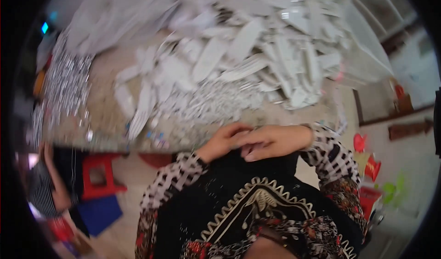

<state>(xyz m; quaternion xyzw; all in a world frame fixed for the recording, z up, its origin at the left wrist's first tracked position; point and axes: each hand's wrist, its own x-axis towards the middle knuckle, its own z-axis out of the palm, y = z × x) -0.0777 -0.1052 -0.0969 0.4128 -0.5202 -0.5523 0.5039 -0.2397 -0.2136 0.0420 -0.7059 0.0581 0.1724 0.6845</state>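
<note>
While the right hand [274, 138], half curled, meets the half-curled left hand [223, 142], I can't tell if they hold anything. Just beyond lie small shiny bits [216, 102]; farther, ribbed white strips [213, 56]. Light, careful fingers should suit tiny bits.

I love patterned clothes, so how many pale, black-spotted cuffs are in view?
2: the left cuff, next to the left hand, and the right cuff, next to the right hand.

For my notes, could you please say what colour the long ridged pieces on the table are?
The ridged pieces are white, clearest in the head view.
</note>
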